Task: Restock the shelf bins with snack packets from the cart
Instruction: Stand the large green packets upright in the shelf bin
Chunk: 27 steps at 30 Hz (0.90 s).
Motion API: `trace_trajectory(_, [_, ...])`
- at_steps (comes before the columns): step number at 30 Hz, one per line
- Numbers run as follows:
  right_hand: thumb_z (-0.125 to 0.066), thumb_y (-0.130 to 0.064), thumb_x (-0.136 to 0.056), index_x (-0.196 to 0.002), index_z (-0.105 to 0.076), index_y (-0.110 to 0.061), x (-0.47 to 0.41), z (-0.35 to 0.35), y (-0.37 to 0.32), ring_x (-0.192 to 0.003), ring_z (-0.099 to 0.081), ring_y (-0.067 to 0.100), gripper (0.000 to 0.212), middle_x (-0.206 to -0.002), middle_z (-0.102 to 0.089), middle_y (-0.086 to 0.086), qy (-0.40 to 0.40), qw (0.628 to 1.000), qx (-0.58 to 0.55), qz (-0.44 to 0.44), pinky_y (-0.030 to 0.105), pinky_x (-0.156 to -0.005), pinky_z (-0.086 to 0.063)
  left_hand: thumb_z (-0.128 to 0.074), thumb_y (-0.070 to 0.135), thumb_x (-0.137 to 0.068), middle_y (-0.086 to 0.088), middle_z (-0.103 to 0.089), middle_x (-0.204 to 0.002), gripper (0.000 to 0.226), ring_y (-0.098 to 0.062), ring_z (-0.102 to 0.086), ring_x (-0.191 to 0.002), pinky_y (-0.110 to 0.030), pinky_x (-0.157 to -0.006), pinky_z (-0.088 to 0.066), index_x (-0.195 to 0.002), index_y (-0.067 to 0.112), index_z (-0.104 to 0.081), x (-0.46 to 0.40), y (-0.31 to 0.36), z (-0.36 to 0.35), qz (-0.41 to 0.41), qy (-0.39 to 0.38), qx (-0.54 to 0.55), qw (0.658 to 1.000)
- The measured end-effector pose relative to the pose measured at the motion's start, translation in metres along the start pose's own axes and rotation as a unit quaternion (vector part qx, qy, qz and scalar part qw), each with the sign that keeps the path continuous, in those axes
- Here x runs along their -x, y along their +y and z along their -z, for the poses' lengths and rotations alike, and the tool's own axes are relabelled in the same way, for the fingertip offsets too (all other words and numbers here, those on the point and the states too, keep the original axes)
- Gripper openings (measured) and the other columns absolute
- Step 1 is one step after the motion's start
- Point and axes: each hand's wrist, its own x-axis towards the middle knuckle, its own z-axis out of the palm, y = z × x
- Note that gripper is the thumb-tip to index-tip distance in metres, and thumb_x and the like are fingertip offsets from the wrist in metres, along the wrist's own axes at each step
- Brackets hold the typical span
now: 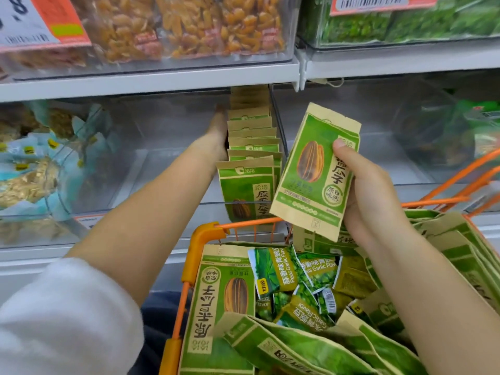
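We are standing in a shop, at a snack aisle. Grey shelves (151, 77) are running across in front of us, and clear bins (173, 147) are sitting on them, filled with packaged food. Above the shelves, price tags (40, 20) with barcodes are hanging on the bin fronts, beside bags of dried fruit (189, 25). Below the shelves, an orange cart (189, 266) is sitting against them, heaped with green packets (284, 269) of peas and sunflower seeds. Identical packets are lining up in a row (251, 147) inside one bin.
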Motion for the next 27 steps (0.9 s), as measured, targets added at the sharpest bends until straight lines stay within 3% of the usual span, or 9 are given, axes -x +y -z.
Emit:
trace_trajectory(4, [-0.058,-0.029,-0.092,-0.120,-0.063,-0.005,0.002,-0.002,0.000,-0.099,-0.067,0.036,0.037,-0.109,-0.070,0.016,0.000,1.000,0.008,0.004,0.055,-0.090,-0.051,-0.036,0.039,-0.102,-0.003,-0.063,-0.053,0.063,-0.020,-0.061,-0.044,-0.022,-0.043,-0.050,-0.050,0.015,-0.062,0.020,-0.007,0.001,0.005,-0.034,0.027,0.999])
trace_trajectory(6, [-0.059,-0.029,-0.092,-0.120,-0.062,-0.005,0.002,-0.003,0.000,-0.099,-0.067,0.036,0.038,-0.110,-0.070,0.016,0.000,1.000,0.013,0.007,0.056,-0.090,-0.051,-0.038,0.043,-0.101,-0.006,-0.066,-0.062,0.059,-0.021,-0.064,-0.054,-0.023,-0.048,-0.052,-0.059,0.012,-0.067,0.031,-0.008,0.000,0.017,-0.037,0.005,0.999])
trace_trajectory(8, [-0.059,-0.029,-0.092,-0.121,-0.062,-0.005,0.003,-0.004,0.000,-0.099,-0.067,0.035,0.038,-0.110,-0.070,0.016,-0.004,1.000,0.015,0.011,0.056,-0.091,-0.051,-0.037,0.059,-0.096,-0.015,-0.069,-0.104,0.064,-0.028,-0.071,-0.083,-0.029,-0.054,-0.056,-0.105,0.003,-0.066,0.043,-0.006,0.007,0.041,-0.025,0.029,0.998])
trace_trajectory(9, [-0.059,-0.029,-0.092,-0.121,-0.062,-0.005,0.004,-0.004,0.000,-0.100,-0.067,0.036,0.038,-0.111,-0.070,0.016,-0.003,1.000,0.013,0.014,0.056,-0.091,-0.050,-0.036,0.067,-0.092,-0.016,-0.057,-0.132,0.078,-0.031,-0.066,-0.107,-0.035,-0.065,-0.059,-0.133,0.003,-0.050,0.045,-0.006,0.013,0.068,-0.014,0.056,0.996])
trace_trajectory(12, [-0.058,-0.026,-0.092,-0.122,-0.061,-0.004,0.005,-0.004,-0.001,-0.104,-0.065,0.037,0.038,-0.113,-0.068,0.018,0.001,1.000,-0.002,0.027,0.056,-0.093,-0.050,-0.029,0.072,-0.090,-0.012,-0.021,-0.159,0.090,-0.034,-0.026,-0.143,-0.055,-0.111,-0.028,-0.155,0.011,-0.011,0.055,-0.009,0.031,0.115,0.016,0.033,0.993])
trace_trajectory(15, [-0.058,-0.024,-0.092,-0.122,-0.060,-0.002,0.005,-0.006,-0.001,-0.105,-0.064,0.039,0.038,-0.113,-0.068,0.020,0.005,0.999,-0.013,0.034,0.057,-0.093,-0.049,-0.023,0.069,-0.092,-0.016,-0.012,-0.160,0.086,-0.038,-0.013,-0.147,-0.058,-0.117,-0.008,-0.155,0.013,-0.006,0.066,-0.018,0.038,0.124,0.039,0.035,0.991])
trace_trajectory(19, [-0.057,-0.025,-0.093,-0.122,-0.061,-0.003,0.006,-0.008,-0.001,-0.104,-0.065,0.037,0.036,-0.113,-0.068,0.018,0.014,0.999,-0.010,0.036,0.055,-0.092,-0.051,-0.033,0.073,-0.085,-0.017,-0.053,-0.139,0.078,-0.038,-0.061,-0.112,-0.058,-0.097,-0.044,-0.140,0.019,-0.047,0.081,-0.024,0.014,0.103,-0.019,0.043,0.994])
trace_trajectory(24, [-0.057,-0.026,-0.094,-0.124,-0.060,-0.005,0.007,-0.005,-0.002,-0.101,-0.067,0.033,0.037,-0.111,-0.070,0.015,0.008,0.999,-0.003,0.034,0.052,-0.091,-0.052,-0.026,0.068,-0.094,-0.005,-0.034,-0.154,0.074,-0.030,-0.037,-0.138,-0.053,-0.113,-0.028,-0.151,0.021,-0.028,0.105,-0.025,-0.011,-0.001,0.022,-0.092,0.996])
trace_trajectory(27, [-0.057,-0.027,-0.093,-0.123,-0.060,-0.005,0.006,-0.003,-0.003,-0.101,-0.068,0.033,0.037,-0.111,-0.070,0.015,0.012,0.999,-0.015,0.034,0.051,-0.090,-0.053,-0.039,0.075,-0.085,-0.003,-0.038,-0.153,0.079,-0.027,-0.039,-0.137,-0.052,-0.112,-0.032,-0.148,0.028,-0.035,0.113,-0.027,0.006,-0.016,-0.036,-0.074,0.997])
